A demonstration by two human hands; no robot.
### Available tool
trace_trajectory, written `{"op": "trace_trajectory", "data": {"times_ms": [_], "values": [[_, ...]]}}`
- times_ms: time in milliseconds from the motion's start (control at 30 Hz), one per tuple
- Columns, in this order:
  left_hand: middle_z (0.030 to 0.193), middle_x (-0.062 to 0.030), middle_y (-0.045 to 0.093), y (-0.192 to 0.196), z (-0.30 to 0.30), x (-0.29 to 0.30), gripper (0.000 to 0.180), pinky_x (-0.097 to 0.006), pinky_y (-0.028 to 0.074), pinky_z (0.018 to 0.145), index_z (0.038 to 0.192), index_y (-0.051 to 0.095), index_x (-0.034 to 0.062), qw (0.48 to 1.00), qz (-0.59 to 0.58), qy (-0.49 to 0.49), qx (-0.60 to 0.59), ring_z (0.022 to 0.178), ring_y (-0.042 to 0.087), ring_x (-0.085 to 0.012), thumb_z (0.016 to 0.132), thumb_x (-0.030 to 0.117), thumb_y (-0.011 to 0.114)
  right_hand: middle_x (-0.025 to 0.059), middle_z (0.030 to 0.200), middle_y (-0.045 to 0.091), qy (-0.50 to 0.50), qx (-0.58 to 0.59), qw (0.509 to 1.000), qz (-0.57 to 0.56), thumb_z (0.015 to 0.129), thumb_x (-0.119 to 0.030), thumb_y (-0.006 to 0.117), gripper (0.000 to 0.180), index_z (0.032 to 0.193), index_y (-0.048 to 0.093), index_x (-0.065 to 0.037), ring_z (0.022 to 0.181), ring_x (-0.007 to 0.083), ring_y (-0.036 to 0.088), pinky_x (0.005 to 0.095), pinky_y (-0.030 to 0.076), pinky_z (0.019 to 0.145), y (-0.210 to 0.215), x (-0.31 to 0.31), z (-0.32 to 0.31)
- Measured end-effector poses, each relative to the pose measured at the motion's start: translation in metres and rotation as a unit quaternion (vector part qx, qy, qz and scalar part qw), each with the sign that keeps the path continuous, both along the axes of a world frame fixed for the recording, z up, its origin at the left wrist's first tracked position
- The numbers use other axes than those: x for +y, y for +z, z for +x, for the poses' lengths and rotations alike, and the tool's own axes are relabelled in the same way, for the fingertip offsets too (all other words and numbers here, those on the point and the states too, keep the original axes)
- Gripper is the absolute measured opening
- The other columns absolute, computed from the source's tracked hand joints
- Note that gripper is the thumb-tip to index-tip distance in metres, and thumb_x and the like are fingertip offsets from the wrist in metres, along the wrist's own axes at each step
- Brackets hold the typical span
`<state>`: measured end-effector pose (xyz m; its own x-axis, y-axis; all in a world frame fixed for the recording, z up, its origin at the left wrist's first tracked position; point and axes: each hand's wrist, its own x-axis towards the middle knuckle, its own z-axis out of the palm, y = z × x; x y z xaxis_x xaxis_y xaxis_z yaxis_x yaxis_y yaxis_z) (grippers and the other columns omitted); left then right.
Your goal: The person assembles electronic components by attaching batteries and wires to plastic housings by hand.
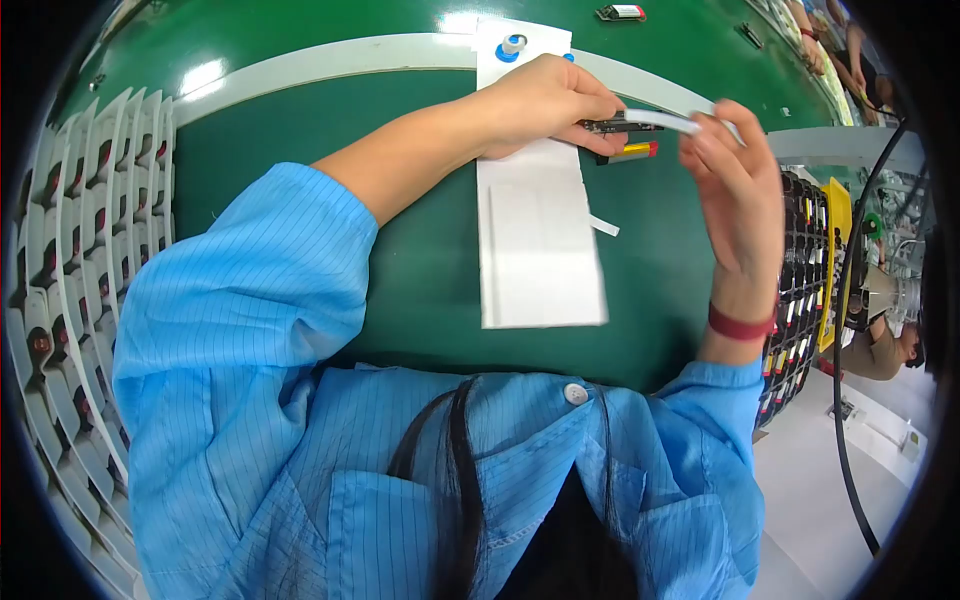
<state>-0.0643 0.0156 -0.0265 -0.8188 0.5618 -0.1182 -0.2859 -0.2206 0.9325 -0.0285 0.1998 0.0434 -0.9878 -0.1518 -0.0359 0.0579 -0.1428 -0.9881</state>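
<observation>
My left hand [545,105] reaches over the top of a long white sheet [540,250] and pinches a small black part [603,127]. My right hand [738,185], with a dark red band at its wrist, is raised to the right of it. Between its thumb and fingers it grips a thin white strip [662,121], blurred by motion. The strip's far end comes close to the black part; I cannot tell whether they touch. Just below them lies a small black, yellow and red piece [630,153]. A short white strip [605,226] sticks out beside the sheet's right edge.
A white-topped piece with a blue ring [511,47] stands at the sheet's far end. White trays [75,260] holding small parts are stacked at left; a black tray [800,260] of parts stands at right, beside a hanging black cable [848,300]. Other people are at far right.
</observation>
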Motion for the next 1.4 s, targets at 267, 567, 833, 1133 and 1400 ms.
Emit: {"op": "trace_trajectory", "data": {"times_ms": [267,567,833,1133,1400], "values": [[0.099,-0.0175,0.059,0.0,-0.001,-0.006,0.029,-0.025,0.049,0.083,0.107,0.052,-0.0102,1.0,-0.024,0.015,0.0,0.091,0.061,-0.0209,0.088,0.011,0.049,0.0072,0.079,0.061,0.019,0.026,0.999,0.04,0.076,0.0,0.063,0.022,0.094,0.05,0.0,0.068,0.0111,0.054,0.0208,0.042,0.065,-0.049,0.01,-0.024],[0.099,-0.0176,0.059,-0.008,-0.002,-0.004,0.029,-0.025,0.048,0.084,0.107,0.053,-0.0092,1.0,-0.015,0.014,0.003,0.092,0.06,-0.0206,0.088,0.013,0.048,0.0075,0.08,0.061,0.029,0.017,0.998,0.053,0.076,-0.001,0.063,0.023,0.095,0.05,0.0,0.069,0.0107,0.055,0.0207,0.043,0.065,-0.051,0.014,-0.025],[0.098,-0.0175,0.059,-0.006,0.0,-0.003,0.028,-0.025,0.049,0.083,0.107,0.053,-0.0087,0.999,-0.031,0.014,0.002,0.091,0.061,-0.0203,0.088,0.012,0.048,0.0075,0.08,0.062,0.008,0.019,0.999,0.049,0.077,0.0,0.063,0.021,0.094,0.05,0.0,0.07,0.0106,0.056,0.0207,0.043,0.065,-0.055,0.011,-0.021],[0.099,-0.0176,0.059,-0.004,0.001,-0.004,0.029,-0.024,0.049,0.083,0.107,0.053,-0.009,0.999,-0.036,0.01,-0.003,0.091,0.061,-0.0197,0.088,0.012,0.048,0.0079,0.081,0.062,0.021,-0.002,1.0,0.022,0.078,-0.001,0.062,0.02,0.093,0.05,0.0,0.071,0.0109,0.056,0.0205,0.044,0.066,-0.057,0.014,-0.024],[0.098,-0.0174,0.059,-0.004,0.002,-0.003,0.031,-0.026,0.05,0.082,0.108,0.052,-0.0087,0.999,-0.045,0.016,0.024,0.09,0.061,-0.0204,0.085,0.013,0.054,0.0076,0.08,0.06,-0.012,0.093,0.991,0.095,0.076,0.004,0.062,0.02,0.092,0.049,0.002,0.072,0.0096,0.056,0.0189,0.045,0.066,-0.053,0.003,-0.019]]}}
